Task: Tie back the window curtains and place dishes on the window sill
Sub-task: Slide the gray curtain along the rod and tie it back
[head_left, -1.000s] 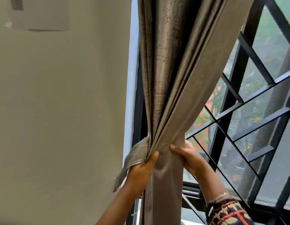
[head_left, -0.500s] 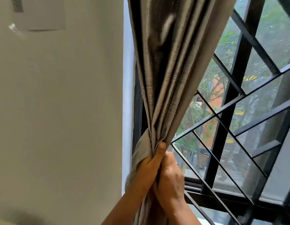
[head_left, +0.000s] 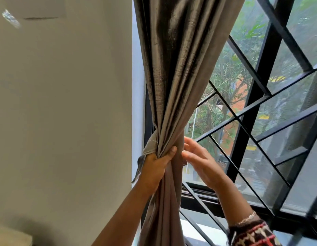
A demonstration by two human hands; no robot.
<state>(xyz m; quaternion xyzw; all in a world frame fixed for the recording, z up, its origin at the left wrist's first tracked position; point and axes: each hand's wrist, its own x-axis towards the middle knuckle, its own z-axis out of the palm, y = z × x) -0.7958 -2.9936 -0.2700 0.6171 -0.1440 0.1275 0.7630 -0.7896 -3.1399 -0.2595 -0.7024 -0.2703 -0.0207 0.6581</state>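
Right hand (head_left: 202,160) released: half a second ago we saw it clasped on the gather with the left; it is now off, fingers spread wide.
Left to right we note: plain beige painted wall (head_left: 65,121); a flat grey-beige fabric band (head_left: 150,144) against the left side of the gather, loose end hanging below; left hand (head_left: 157,164) gripping the long shiny grey-brown window curtain (head_left: 173,86) at its pinched waist, thumb across the front; right hand just beside the curtain's right edge, holding nothing, thumb contact not determinable; black metal window grille (head_left: 260,86) behind; patterned knitted sleeve (head_left: 252,233) lower right.
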